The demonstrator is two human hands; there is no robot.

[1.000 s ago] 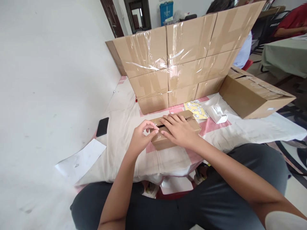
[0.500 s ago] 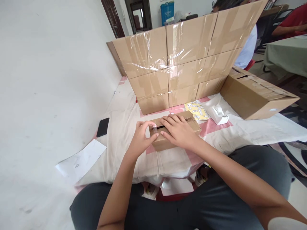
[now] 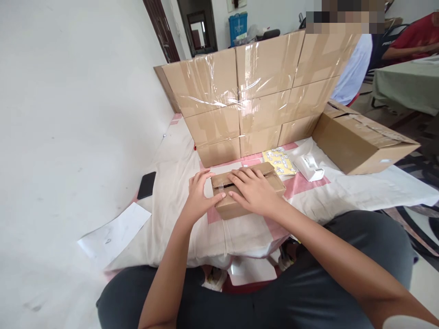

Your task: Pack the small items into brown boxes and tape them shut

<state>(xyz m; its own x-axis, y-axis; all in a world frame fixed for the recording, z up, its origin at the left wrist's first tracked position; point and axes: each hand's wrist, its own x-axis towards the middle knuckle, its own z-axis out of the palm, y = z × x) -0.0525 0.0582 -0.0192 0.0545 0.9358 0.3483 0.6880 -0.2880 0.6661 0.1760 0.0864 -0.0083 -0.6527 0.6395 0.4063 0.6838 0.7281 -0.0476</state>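
Observation:
A small brown cardboard box [image 3: 236, 211] lies on the cloth in front of me, with a dark gap between its top flaps. A short strip of clear tape [image 3: 221, 188] crosses the seam near its left end. My left hand [image 3: 200, 194] is open at that end, thumb on the top near the front edge and fingers spread by the back corner. Flat across the flaps rests my right hand [image 3: 257, 189], fingers extended and hiding part of the gap. Right of the box stand a white tape dispenser [image 3: 311, 170] and a yellow patterned pad [image 3: 279, 163].
Behind the box rises a tall taped cardboard panel [image 3: 262, 107]. A larger carton [image 3: 346, 148] sits at the right. On the left are a black phone [image 3: 147, 185] and a white paper sheet [image 3: 116, 230] near the wall. Other people sit beyond the panel.
My left fingers have moved off the tape at the box's left end and spread out toward the back corner. The tape now lies flatter. The right hand stays on the flaps.

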